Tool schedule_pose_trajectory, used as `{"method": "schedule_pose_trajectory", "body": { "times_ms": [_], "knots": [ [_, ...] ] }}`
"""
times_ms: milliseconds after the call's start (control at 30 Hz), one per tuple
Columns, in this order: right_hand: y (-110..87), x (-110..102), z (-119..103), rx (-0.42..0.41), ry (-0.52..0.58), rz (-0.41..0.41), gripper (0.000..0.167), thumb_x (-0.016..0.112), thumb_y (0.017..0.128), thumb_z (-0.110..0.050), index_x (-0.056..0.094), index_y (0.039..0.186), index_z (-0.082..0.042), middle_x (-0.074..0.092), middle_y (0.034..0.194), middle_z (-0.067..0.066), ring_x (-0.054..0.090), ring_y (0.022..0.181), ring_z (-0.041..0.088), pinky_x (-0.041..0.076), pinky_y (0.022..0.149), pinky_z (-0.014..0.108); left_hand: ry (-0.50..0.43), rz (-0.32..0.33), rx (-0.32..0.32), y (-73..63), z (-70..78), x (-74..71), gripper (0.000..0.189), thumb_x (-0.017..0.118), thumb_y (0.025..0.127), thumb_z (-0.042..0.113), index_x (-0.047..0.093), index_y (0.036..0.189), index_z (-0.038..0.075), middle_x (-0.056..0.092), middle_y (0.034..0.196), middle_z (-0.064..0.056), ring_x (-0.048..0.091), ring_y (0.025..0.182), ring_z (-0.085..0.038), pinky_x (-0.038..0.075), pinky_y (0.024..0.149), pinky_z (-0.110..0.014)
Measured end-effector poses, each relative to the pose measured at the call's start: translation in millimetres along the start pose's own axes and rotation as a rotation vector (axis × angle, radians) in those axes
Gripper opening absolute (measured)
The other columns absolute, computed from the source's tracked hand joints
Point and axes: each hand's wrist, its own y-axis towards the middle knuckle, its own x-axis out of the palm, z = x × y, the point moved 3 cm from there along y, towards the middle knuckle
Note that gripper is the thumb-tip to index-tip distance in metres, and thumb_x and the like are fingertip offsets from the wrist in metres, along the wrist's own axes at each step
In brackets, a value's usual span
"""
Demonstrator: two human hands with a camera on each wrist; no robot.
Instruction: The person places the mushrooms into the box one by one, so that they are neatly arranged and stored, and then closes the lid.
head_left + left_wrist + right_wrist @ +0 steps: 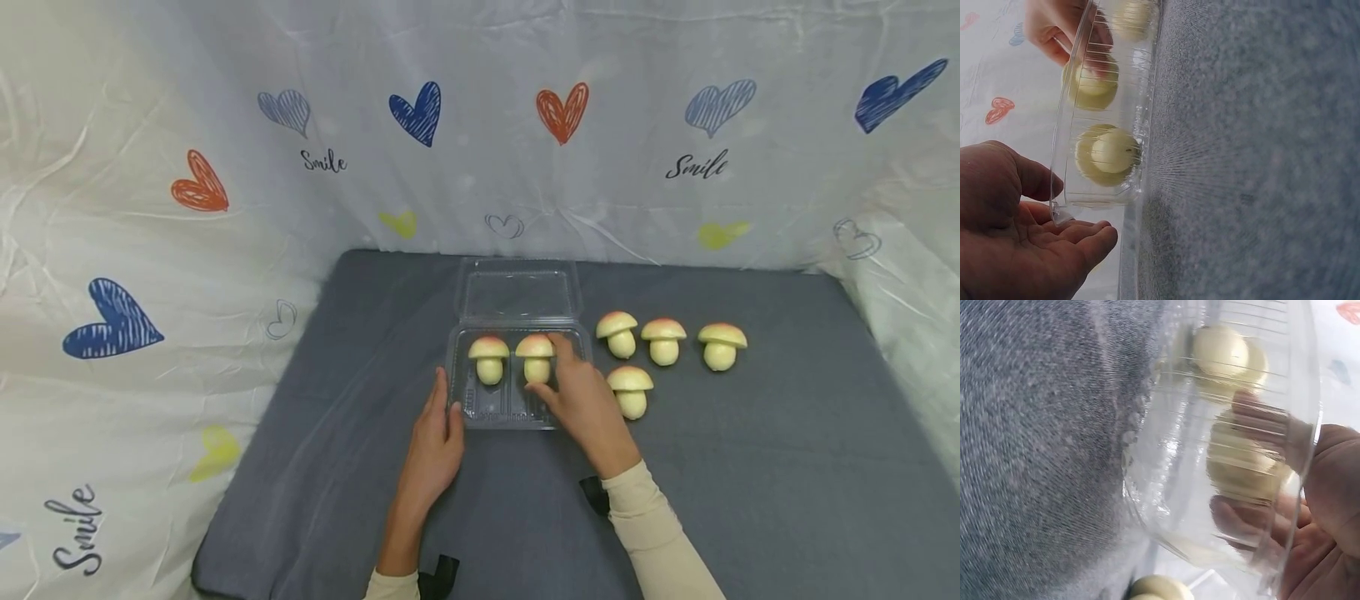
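Note:
A clear plastic clamshell container [491,417] lies on the table with its lid [517,293] folded back, away from me. Inside, on the left, one pale yellow toy mushroom [490,371] with a reddish cap top lies stem toward me. To its right is a second toy mushroom [536,369], which my right hand [588,408] holds between thumb and fingers. Through the clear wall in the right wrist view, the fingers [1254,519] show on either side of it. My left hand [435,446] holds the container's near left corner, its thumb [1041,180] at the rim.
Right of the container, several more toy mushrooms lie on the dark grey cloth: a row with one mushroom [663,342] in the middle, and another [632,392] nearer, partly behind my right hand. A white heart-printed curtain [480,183] hangs along the table's back edge.

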Motion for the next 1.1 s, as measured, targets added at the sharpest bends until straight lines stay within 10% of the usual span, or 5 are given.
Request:
{"method": "schedule_pose_trajectory", "body": {
  "times_ms": [1100],
  "knots": [
    [15.0,26,-1,-0.021,-0.094,0.019,0.084,0.093,0.082,-0.029,0.049,0.147,-0.001,0.073,0.08,0.021,0.065,0.052,0.029,0.051,0.046,0.042,-0.002,-0.015,0.037,1.4,-0.8,-0.6,0.063,0.044,0.116,0.014,0.013,0.169,0.001,0.014,0.175,-0.02,0.019,0.16,-0.032,0.028,0.125,-0.058]
  ]
}}
